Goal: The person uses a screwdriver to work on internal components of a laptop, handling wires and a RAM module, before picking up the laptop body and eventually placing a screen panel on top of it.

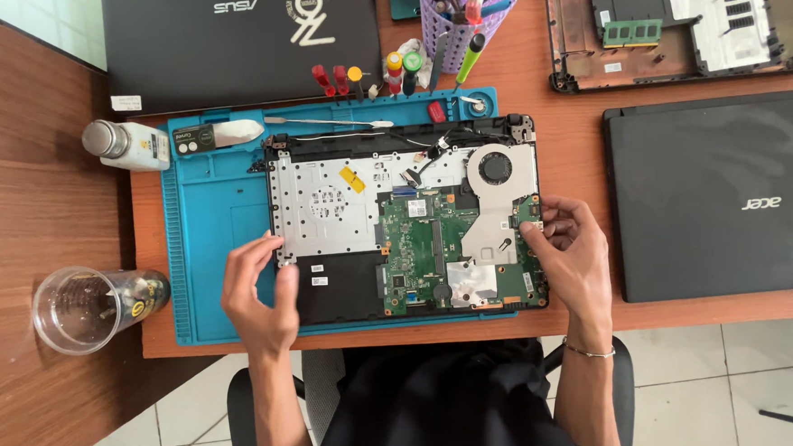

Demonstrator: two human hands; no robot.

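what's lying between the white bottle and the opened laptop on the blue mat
In the head view, a small white-and-black tube lies on the blue mat, between the white bottle and the opened laptop.
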